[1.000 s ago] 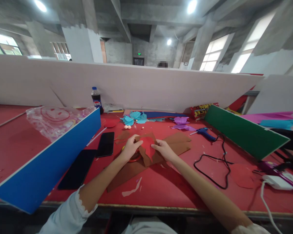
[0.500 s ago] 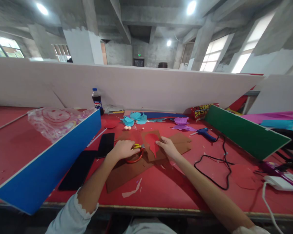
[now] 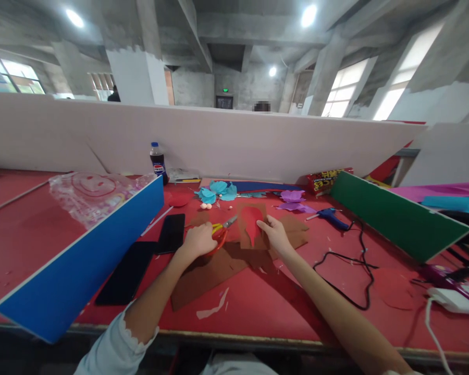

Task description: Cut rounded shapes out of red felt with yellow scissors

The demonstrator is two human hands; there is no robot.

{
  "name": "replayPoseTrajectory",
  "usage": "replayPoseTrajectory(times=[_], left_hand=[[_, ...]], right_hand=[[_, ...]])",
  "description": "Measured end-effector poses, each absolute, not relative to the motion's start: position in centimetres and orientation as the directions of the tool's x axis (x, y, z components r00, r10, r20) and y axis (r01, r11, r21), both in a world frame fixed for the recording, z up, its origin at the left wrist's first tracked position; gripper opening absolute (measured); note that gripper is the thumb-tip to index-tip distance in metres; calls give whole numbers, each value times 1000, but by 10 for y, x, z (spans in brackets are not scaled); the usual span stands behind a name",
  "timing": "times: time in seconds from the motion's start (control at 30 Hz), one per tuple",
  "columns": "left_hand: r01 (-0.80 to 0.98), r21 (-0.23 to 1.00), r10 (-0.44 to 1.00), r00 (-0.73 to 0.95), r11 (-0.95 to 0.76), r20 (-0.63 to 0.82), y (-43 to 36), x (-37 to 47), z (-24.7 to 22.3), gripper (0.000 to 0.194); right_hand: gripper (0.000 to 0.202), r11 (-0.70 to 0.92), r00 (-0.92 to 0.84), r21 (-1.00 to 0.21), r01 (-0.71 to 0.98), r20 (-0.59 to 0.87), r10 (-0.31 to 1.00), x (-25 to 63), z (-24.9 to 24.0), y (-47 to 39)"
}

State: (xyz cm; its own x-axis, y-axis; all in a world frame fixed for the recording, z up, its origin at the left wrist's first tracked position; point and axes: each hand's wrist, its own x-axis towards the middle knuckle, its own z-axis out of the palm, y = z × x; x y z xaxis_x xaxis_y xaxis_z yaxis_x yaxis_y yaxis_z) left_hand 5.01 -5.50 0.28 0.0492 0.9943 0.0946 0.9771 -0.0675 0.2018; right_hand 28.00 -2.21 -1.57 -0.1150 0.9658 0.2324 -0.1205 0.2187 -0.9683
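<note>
My left hand [image 3: 200, 239] is closed around the orange and yellow handles of a pair of scissors [image 3: 230, 223], whose blades point up and to the right. Between the thumb and fingers of my right hand [image 3: 274, 233] is a red petal-shaped paper piece [image 3: 250, 221], laid over a small brown paper piece [image 3: 244, 237]. The scissor tips are close to the left edge of the brown piece; whether they touch it I cannot tell. Beneath both hands lie larger brown sheets [image 3: 203, 276] on the red table.
A blue board [image 3: 86, 260] stands at left beside two black phones [image 3: 172, 233], and a green board [image 3: 394, 216] stands at right. Blue and purple paper flowers [image 3: 292, 196], a cola bottle [image 3: 158, 164] and a glue gun [image 3: 333, 219] with a looping black cord lie around.
The scissors have swung so that their blades show more, apart from the paper. My right hand has turned the red and brown pieces more upright.
</note>
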Motion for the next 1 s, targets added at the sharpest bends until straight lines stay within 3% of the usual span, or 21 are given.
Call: replayPoseTrajectory(times=[0.1,0.3,0.43,1.0], left_hand=[[954,299,987,-29,-20,156,-52,49,10,21],[884,439,974,67,-158,215,-56,55,14,27],[891,413,970,106,-190,219,-63,62,14,26],[884,371,953,219,-284,207,-69,68,11,31]], right_hand=[[25,249,-84,-962,-113,259,962,278,-15,-21],[29,316,-1,-948,-41,316,949,277,-15,-21],[26,349,35,-937,-2,349,937,271,-9,-22],[23,339,44,-935,-104,336,941,265,-6,-33]])
